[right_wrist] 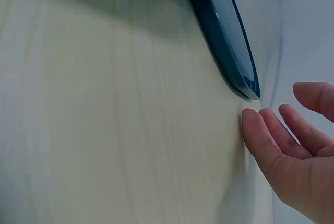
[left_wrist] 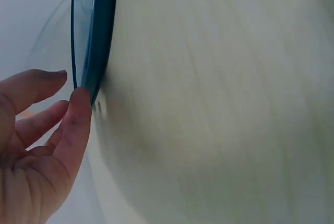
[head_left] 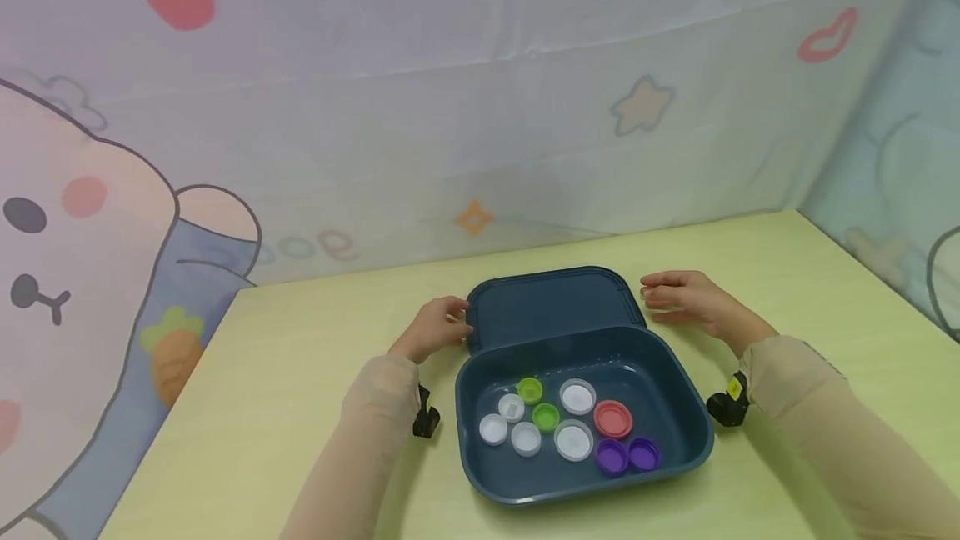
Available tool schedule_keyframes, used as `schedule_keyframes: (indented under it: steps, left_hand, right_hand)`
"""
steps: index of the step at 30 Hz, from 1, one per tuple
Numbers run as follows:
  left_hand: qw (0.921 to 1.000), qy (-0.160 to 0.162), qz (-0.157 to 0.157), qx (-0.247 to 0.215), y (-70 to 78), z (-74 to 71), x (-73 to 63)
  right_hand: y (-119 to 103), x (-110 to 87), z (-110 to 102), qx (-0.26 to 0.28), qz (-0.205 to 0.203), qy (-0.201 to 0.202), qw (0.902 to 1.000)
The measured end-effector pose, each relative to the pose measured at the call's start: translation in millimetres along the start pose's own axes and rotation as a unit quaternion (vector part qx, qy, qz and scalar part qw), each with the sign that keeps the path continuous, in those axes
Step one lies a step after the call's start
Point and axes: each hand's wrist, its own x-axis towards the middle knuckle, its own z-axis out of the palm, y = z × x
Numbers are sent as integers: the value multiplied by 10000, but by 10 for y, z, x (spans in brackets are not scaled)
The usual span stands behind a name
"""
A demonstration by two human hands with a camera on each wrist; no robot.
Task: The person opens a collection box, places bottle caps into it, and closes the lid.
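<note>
A dark blue lid (head_left: pixel 551 307) lies flat on the table behind a dark blue box (head_left: pixel 671 407) of the same colour. Beside the lid's left edge is my left hand (head_left: pixel 437 328), fingers loosely bent; in the left wrist view a fingertip meets or overlaps the lid's rim (left_wrist: pixel 99 41), and I cannot tell which. My right hand (head_left: pixel 693 302) hovers off the lid's right edge, holding nothing, and the right wrist view shows a gap between its fingertips and the lid. Inside the box sit several white caps (head_left: pixel 573 442), two green caps (head_left: pixel 546 417), a red cap (head_left: pixel 613 419) and two purple caps (head_left: pixel 612 457).
The pale yellow-green table (head_left: pixel 300 390) extends to both sides of the box. Behind it hangs a printed cloth (head_left: pixel 420 132), with a cartoon figure (head_left: pixel 82 273) on the left. A small black device (head_left: pixel 727 407) is strapped at each wrist.
</note>
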Motion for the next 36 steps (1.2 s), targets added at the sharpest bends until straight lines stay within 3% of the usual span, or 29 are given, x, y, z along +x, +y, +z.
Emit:
schedule_keyframes:
  steps: [5, 9, 16, 22, 26, 30, 36]
  left_hand:
    - [9997, 212, -125, -61, -58, 65, 51]
    - [9965, 271, -498, -621, -18, 102, 88]
    - [9830, 283, -1287, -1280, 136, 103, 55]
    - [9687, 313, -1713, -1767, 192, 86, 39]
    - [9625, 368, -1724, -2063, 189, 82, 21]
    - [9658, 333, -1523, -2072, 182, 90, 29]
    - [9683, 351, -1465, -1991, 180, 103, 13]
  right_hand:
    - [22, 44, 24, 280, 173, 27, 9995]
    - [1, 60, 13, 588, 241, 35, 9980]
    - [35, 67, -31, 1565, 260, -13, 9873]
    - [52, 29, -43, 2262, 179, -60, 9739]
    - [41, 22, -43, 2222, 72, -28, 9750]
    - [37, 23, -55, 2342, 48, 145, 9721]
    - [-6, -15, -59, 2292, 142, 156, 9732]
